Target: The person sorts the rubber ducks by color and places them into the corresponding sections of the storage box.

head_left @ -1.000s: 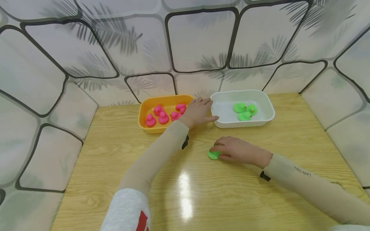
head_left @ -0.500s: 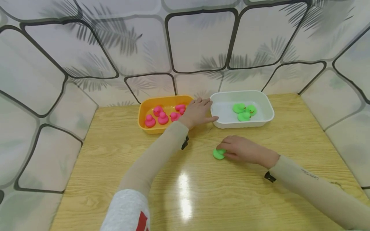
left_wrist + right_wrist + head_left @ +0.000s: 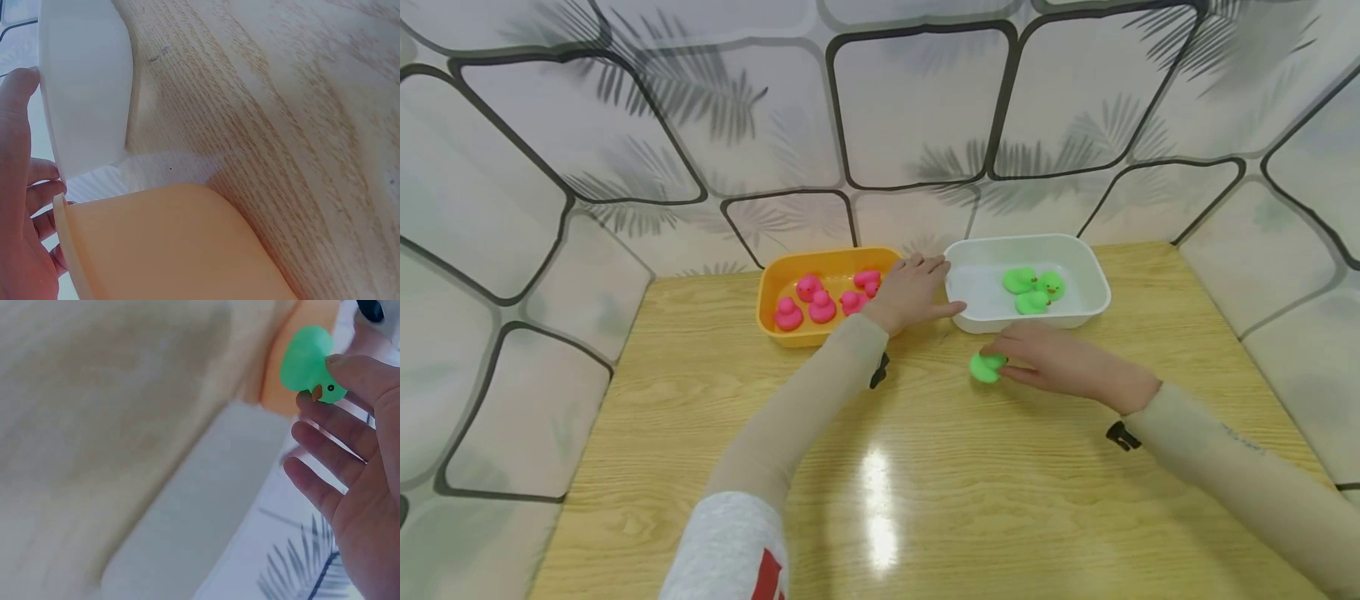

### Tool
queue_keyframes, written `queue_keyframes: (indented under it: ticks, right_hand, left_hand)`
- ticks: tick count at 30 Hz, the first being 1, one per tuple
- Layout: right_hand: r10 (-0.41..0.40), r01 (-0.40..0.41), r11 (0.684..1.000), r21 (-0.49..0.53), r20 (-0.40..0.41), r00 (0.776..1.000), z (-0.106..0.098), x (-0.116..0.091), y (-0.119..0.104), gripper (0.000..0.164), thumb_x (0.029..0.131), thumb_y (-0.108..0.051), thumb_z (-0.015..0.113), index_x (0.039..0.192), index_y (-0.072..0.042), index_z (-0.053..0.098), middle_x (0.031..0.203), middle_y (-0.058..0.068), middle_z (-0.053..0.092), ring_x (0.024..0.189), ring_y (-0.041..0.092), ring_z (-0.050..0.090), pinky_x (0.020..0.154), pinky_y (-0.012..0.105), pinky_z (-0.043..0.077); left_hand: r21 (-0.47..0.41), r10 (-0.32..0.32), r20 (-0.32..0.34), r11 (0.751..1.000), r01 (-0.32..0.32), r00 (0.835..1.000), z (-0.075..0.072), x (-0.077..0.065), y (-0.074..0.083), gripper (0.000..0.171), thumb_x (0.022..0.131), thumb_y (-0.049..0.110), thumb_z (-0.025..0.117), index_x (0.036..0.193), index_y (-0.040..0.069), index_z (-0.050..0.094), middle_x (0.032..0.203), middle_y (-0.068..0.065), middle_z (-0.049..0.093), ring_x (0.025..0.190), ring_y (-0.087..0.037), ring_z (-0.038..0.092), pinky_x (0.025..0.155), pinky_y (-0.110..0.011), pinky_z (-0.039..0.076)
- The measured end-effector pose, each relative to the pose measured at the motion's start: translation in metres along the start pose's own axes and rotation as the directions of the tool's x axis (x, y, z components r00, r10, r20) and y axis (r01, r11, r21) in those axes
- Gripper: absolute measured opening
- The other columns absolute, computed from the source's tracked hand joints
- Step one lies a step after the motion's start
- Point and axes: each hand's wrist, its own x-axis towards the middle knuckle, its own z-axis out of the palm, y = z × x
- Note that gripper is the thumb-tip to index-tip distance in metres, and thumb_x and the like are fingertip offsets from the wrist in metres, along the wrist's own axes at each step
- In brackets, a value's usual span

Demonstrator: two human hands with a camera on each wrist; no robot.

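Note:
Between thumb and forefinger my right hand [image 3: 1060,358] pinches a green rubber duck [image 3: 987,367] by its head, just in front of the white tray [image 3: 970,321]. In the right wrist view the duck's orange beak and one eye show beside the fingertips. My left hand [image 3: 913,292] lies spread across the gap between the orange tray [image 3: 797,337] and the white one. Its fingers and thumb touch the two rims, as the left wrist view shows. Three green ducks [image 3: 1033,290] sit in the white tray. Several pink ducks [image 3: 822,307] are in the orange tray, some partly hidden by my left hand.
Both trays stand side by side at the back of the wooden table [image 3: 715,433], close to a patterned cloth wall [image 3: 917,108]. More of that cloth rises along the left and right sides.
My right hand has lifted the green duck from the table and carried it right and back toward the white tray. The left hand stays in the same place.

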Motion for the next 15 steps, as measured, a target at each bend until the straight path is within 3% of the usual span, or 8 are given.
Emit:
queue_keyframes:
  ticks: [5, 15]
  right_hand:
    - [0.004, -0.007, 0.999, -0.05, -0.053, 0.999, -0.016, 0.006, 0.007, 0.037, 0.08, -0.002, 0.087, 0.114, -0.004, 0.072, 0.103, 0.006, 0.073, 0.094, 0.025, 0.068, 0.081, 0.044, 0.057]
    - [0.094, -0.096, 0.994, -0.059, -0.029, 0.995, -0.035, 0.013, 0.021, 0.033, 0.083, -0.002, 0.085, 0.113, -0.003, 0.073, 0.102, 0.007, 0.074, 0.094, 0.027, 0.069, 0.082, 0.046, 0.056]
  left_hand:
    - [0.003, 0.002, -0.002, 1.0, -0.002, 1.0, -0.001, -0.001, 0.001, 0.085, 0.1, 0.071, 0.047, 0.162, 0.013, 0.038, 0.166, -0.003, 0.038, 0.151, -0.03, 0.035, 0.122, -0.047, 0.029]
    - [0.011, 0.0, 0.014, 1.0, 0.0, 1.0, -0.002, -0.002, 0.002, 0.086, 0.1, 0.072, 0.046, 0.162, 0.012, 0.037, 0.167, -0.004, 0.036, 0.152, -0.031, 0.034, 0.123, -0.046, 0.028]
